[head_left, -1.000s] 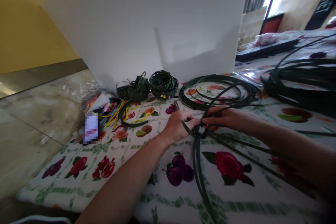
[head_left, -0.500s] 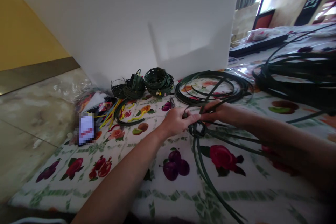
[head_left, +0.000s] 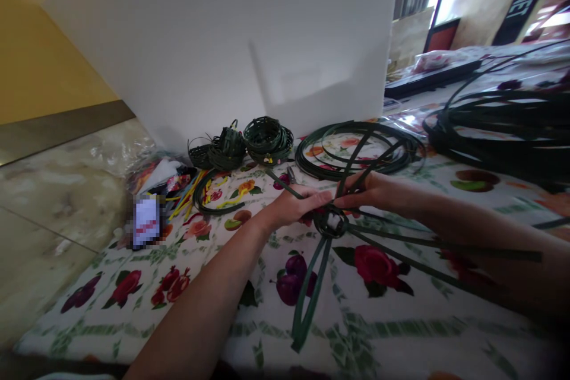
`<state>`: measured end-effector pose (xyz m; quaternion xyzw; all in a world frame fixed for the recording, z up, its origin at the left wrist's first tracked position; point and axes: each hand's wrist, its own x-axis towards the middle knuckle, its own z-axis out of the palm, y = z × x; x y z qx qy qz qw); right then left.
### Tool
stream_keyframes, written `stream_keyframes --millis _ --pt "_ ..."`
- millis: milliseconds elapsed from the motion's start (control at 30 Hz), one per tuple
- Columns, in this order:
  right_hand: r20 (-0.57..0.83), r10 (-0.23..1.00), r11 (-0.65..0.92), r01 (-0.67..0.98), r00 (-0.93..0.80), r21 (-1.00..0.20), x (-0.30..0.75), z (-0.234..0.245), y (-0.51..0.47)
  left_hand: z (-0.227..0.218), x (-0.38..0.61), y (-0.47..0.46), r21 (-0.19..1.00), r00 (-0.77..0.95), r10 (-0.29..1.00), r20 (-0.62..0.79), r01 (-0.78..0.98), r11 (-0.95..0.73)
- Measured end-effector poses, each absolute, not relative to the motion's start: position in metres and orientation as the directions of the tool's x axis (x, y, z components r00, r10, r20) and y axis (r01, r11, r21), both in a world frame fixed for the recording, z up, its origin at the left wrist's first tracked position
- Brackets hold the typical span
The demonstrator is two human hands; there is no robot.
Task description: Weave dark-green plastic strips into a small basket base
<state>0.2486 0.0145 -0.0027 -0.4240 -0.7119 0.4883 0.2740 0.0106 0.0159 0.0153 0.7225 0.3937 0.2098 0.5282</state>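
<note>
My left hand and my right hand meet over a small woven knot of dark green flat strips on the fruit-print tablecloth. Both hands pinch strips at the knot's upper edge. Loose strip ends fan out from the knot toward me and to the right. One strip runs back left from under my left fingers.
A white board stands behind the work. In front of it lie small woven green rings, a large coil of strips, coloured strips and a plastic bag. A bigger coil fills the right side.
The knot has been turned: the strip ends nearest me swung from pointing right-down to left-down. Both hands stayed at the knot, shifting their hold slightly.
</note>
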Motion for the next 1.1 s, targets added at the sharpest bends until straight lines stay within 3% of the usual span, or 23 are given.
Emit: stream_keyframes --millis 267,500,733,900,1033,1100 --pt "0.002 0.862 0.170 0.284 -0.508 -0.944 0.250 0.004 0.012 0.020 0.012 0.014 0.935 0.651 0.758 -0.047 0.295 -0.196" --pt "-0.020 0.832 0.194 0.325 -0.555 -0.926 0.255 0.010 0.011 0.025 0.004 0.017 0.912 0.731 0.675 -0.101 0.339 -0.231" --pt "0.006 0.840 0.323 0.491 -0.543 -0.809 0.276 0.021 0.018 0.045 -0.020 0.022 0.940 0.770 0.638 -0.022 0.233 -0.249" --pt "-0.061 0.759 0.334 0.467 -0.648 -0.819 0.285 0.035 0.009 0.045 -0.017 0.024 0.988 0.598 0.802 -0.012 0.130 -0.082" --pt "-0.088 0.702 0.323 0.426 -0.706 -0.845 0.270 0.032 0.002 0.025 0.009 0.014 0.979 0.685 0.700 -0.203 0.167 0.120" --pt "-0.113 0.684 0.298 0.417 -0.721 -0.858 0.263 0.028 0.002 0.014 0.022 0.008 0.975 0.703 0.679 -0.211 0.200 0.097"
